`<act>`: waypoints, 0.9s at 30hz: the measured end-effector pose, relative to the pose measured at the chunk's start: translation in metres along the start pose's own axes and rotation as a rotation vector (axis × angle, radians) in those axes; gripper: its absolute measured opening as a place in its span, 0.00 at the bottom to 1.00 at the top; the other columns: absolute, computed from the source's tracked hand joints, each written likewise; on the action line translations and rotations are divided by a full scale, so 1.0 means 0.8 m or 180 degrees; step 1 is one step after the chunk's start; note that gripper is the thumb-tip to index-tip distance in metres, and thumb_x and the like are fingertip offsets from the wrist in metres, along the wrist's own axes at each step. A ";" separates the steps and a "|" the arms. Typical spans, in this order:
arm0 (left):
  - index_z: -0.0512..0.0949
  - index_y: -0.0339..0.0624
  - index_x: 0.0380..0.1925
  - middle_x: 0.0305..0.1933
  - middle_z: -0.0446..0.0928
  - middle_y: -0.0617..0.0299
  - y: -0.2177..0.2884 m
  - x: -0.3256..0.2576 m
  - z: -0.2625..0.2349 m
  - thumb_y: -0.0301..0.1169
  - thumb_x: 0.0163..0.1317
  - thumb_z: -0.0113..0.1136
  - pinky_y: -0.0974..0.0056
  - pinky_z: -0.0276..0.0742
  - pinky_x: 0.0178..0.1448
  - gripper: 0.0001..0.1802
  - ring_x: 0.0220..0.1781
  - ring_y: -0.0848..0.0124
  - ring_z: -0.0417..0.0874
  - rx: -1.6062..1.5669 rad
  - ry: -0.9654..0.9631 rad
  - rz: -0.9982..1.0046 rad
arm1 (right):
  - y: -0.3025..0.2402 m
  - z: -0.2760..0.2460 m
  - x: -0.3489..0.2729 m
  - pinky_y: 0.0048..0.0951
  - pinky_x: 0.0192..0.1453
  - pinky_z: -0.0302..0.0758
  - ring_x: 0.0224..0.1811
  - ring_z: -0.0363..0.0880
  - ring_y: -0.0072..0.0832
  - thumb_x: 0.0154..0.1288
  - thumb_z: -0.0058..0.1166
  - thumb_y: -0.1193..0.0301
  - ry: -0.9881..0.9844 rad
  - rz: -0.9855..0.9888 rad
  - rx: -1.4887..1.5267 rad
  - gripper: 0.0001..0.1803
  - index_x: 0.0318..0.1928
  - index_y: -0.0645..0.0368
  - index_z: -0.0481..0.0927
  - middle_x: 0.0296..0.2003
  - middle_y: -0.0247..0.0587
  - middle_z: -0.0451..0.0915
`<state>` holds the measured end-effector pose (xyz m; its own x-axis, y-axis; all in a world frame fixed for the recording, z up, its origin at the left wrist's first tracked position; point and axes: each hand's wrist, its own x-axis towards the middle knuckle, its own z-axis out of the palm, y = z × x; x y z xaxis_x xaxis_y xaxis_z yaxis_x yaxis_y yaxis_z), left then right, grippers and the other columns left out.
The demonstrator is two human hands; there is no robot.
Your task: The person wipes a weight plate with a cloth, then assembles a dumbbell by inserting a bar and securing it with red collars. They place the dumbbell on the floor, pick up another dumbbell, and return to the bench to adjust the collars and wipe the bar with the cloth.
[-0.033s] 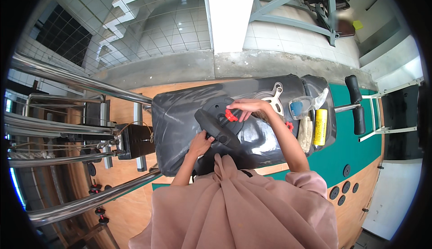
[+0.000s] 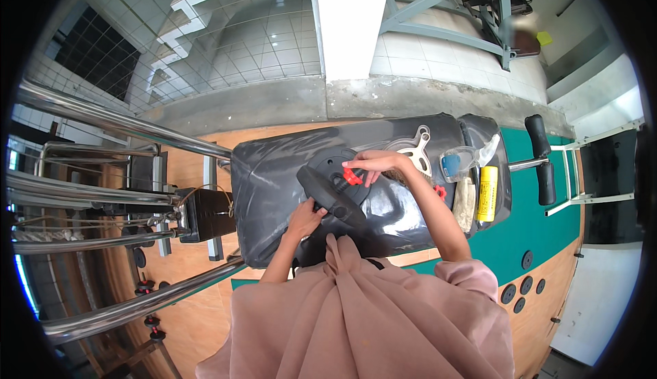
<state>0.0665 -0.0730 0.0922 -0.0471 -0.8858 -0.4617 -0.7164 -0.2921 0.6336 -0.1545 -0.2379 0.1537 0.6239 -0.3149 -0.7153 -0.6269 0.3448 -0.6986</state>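
On the black padded bench (image 2: 274,153) rests a dumbbell with black weight plates (image 2: 331,197), one plate tilted toward me and another lying behind it. My left hand (image 2: 306,219) grips the near edge of the tilted plate. Fingers of my right hand (image 2: 380,165) pinch the red star-shaped dumbbell nut (image 2: 352,176) at the bar's end. A second red nut (image 2: 440,192) sits on the bench beyond my right forearm. Part of a brown bristly thing (image 2: 397,175) shows under my right wrist.
Right of my hands lie a pale metal crank-like part (image 2: 419,147), a clear spray bottle with blue label (image 2: 460,163), a beige cloth (image 2: 464,204) and a yellow can (image 2: 487,194). Chrome rails (image 2: 130,122) stand at left. Small plates (image 2: 526,284) lie on the floor at right.
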 end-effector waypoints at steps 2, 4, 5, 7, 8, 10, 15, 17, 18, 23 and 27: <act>0.72 0.37 0.43 0.33 0.78 0.47 0.004 -0.001 0.002 0.47 0.55 0.58 0.49 0.70 0.44 0.25 0.41 0.46 0.77 0.0066 0.0070 0.0093 | 0.024 -0.012 0.022 0.27 0.41 0.76 0.37 0.78 0.27 0.58 0.58 0.57 -0.0381 0.0035 -0.0203 0.34 0.59 0.60 0.61 0.48 0.45 0.71; 0.71 0.37 0.43 0.32 0.78 0.47 0.004 0.008 0.002 0.48 0.54 0.58 0.49 0.71 0.44 0.26 0.41 0.46 0.77 0.0035 0.0186 0.0172 | 0.029 -0.016 0.015 0.28 0.42 0.76 0.35 0.80 0.28 0.60 0.53 0.52 0.0287 -0.1621 -0.0372 0.32 0.57 0.60 0.64 0.50 0.47 0.70; 0.71 0.37 0.44 0.32 0.78 0.47 -0.002 0.008 0.005 0.49 0.53 0.59 0.49 0.71 0.44 0.28 0.41 0.46 0.77 -0.0015 0.0217 0.0181 | 0.023 -0.010 0.007 0.28 0.44 0.75 0.36 0.80 0.29 0.61 0.52 0.51 0.0521 -0.1697 -0.0228 0.32 0.57 0.60 0.65 0.50 0.47 0.70; 0.71 0.38 0.44 0.32 0.78 0.47 -0.007 0.008 0.009 0.53 0.51 0.59 0.49 0.71 0.44 0.31 0.41 0.46 0.77 -0.0032 0.0224 0.0178 | 0.004 -0.003 -0.011 0.28 0.49 0.72 0.41 0.78 0.29 0.60 0.54 0.55 0.0705 -0.1022 -0.0127 0.31 0.57 0.60 0.64 0.50 0.47 0.69; 0.71 0.38 0.45 0.32 0.78 0.46 -0.006 0.007 0.008 0.55 0.50 0.59 0.49 0.71 0.44 0.33 0.42 0.46 0.77 0.0008 0.0200 0.0169 | -0.012 -0.002 -0.018 0.27 0.50 0.71 0.45 0.77 0.29 0.59 0.56 0.59 0.0652 -0.0275 -0.0157 0.31 0.58 0.60 0.62 0.49 0.46 0.70; 0.71 0.39 0.46 0.32 0.78 0.46 -0.002 0.009 0.007 0.58 0.48 0.59 0.49 0.71 0.45 0.36 0.41 0.46 0.77 0.0053 0.0130 0.0179 | -0.025 -0.012 -0.017 0.25 0.54 0.68 0.55 0.71 0.29 0.58 0.59 0.59 -0.0241 0.0558 -0.0184 0.38 0.62 0.61 0.54 0.48 0.47 0.71; 0.71 0.40 0.49 0.31 0.78 0.47 0.004 0.006 0.005 0.60 0.47 0.58 0.50 0.72 0.45 0.38 0.40 0.46 0.78 0.0102 0.0057 0.0147 | 0.011 -0.006 -0.008 0.25 0.50 0.70 0.46 0.74 0.30 0.59 0.48 0.44 0.0621 -0.1723 -0.0533 0.45 0.63 0.64 0.47 0.41 0.48 0.76; 0.71 0.41 0.49 0.31 0.78 0.47 0.009 0.005 0.001 0.59 0.47 0.59 0.50 0.72 0.45 0.37 0.41 0.47 0.78 0.0071 0.0057 0.0189 | 0.008 -0.008 -0.012 0.24 0.48 0.70 0.43 0.72 0.28 0.61 0.53 0.57 0.1035 -0.0519 -0.0678 0.41 0.63 0.63 0.44 0.40 0.48 0.74; 0.71 0.41 0.49 0.31 0.78 0.47 0.011 0.005 -0.001 0.59 0.47 0.59 0.50 0.72 0.44 0.37 0.41 0.47 0.78 0.0060 0.0053 0.0214 | 0.008 -0.009 -0.011 0.26 0.49 0.69 0.43 0.73 0.29 0.61 0.54 0.57 0.0826 -0.0546 -0.0711 0.42 0.63 0.65 0.43 0.40 0.48 0.75; 0.71 0.42 0.48 0.30 0.79 0.48 0.015 0.005 0.000 0.58 0.47 0.60 0.50 0.72 0.43 0.36 0.40 0.48 0.79 -0.0002 0.0047 0.0171 | 0.040 -0.019 0.002 0.31 0.48 0.70 0.39 0.76 0.31 0.59 0.56 0.57 0.0469 -0.2294 -0.0662 0.45 0.63 0.65 0.42 0.39 0.49 0.76; 0.71 0.41 0.47 0.29 0.79 0.49 0.005 0.007 0.003 0.57 0.48 0.60 0.51 0.72 0.42 0.35 0.40 0.48 0.79 0.0050 0.0126 0.0236 | -0.008 -0.004 -0.025 0.30 0.47 0.71 0.42 0.75 0.28 0.54 0.61 0.65 0.0965 -0.0488 -0.0870 0.47 0.63 0.63 0.41 0.42 0.47 0.75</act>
<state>0.0614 -0.0780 0.0904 -0.0729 -0.9185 -0.3887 -0.7227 -0.2199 0.6552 -0.1641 -0.2365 0.1723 0.5798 -0.6036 -0.5472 -0.6636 0.0398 -0.7470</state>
